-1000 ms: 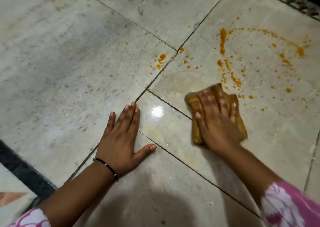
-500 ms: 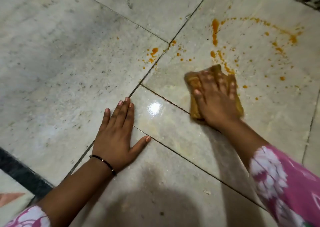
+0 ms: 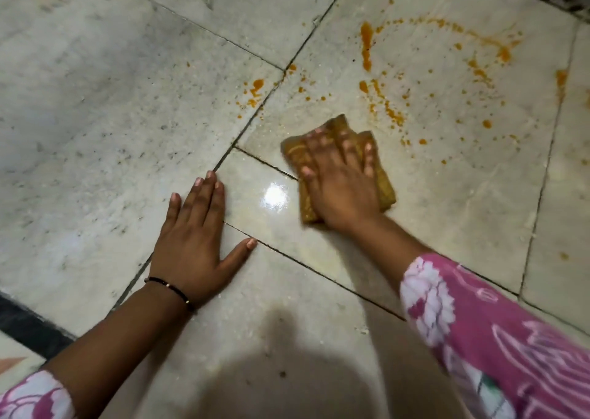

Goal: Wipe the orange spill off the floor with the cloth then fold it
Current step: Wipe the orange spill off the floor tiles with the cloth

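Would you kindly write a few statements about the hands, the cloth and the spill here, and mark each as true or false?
1. The right hand presses flat on the cloth. True.
2. The left hand is lifting a corner of the cloth. False: it lies flat on the bare floor, apart from the cloth.
3. The spill has been wiped away completely. False: orange streaks and drops remain beyond the cloth.
4. A thin dark band sits on the left wrist. True.
5. The cloth lies spread out as a single open sheet. False: it is bunched into a thick pad under the hand.
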Action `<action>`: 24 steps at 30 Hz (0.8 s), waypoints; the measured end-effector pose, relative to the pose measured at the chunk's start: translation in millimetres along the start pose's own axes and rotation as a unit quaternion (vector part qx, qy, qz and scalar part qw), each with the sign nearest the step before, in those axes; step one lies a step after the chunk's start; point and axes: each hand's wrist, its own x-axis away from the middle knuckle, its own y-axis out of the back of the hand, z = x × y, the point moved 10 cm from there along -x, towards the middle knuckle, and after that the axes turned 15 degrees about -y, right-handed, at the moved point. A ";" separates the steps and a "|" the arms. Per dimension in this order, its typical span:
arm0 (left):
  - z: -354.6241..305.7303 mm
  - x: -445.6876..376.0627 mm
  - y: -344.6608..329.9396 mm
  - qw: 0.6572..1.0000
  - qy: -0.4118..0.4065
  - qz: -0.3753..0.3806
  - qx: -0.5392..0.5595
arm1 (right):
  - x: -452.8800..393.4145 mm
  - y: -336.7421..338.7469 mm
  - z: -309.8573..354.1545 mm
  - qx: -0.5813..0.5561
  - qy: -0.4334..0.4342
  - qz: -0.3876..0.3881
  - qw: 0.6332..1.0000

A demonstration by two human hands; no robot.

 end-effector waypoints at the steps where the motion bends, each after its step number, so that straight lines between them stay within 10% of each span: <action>1: 0.0 0.2 0.2 1.000 0.001 -0.001 0.001 | -9.2 3.8 -19.3 -0.010 -0.038 -0.002 0.999; 11: -9.1 4.1 8.1 0.999 0.009 -0.046 0.027 | 144.7 -12.6 -95.0 0.021 0.130 0.029 0.991; 18: -81.2 -41.4 8.4 0.985 -0.167 -0.027 0.031 | 34.9 19.9 -168.5 -0.063 -0.218 -0.057 0.972; 24: -77.0 -54.0 -10.8 0.983 -0.181 0.013 -0.017 | 41.2 2.9 -44.0 -0.055 -0.011 -0.033 0.998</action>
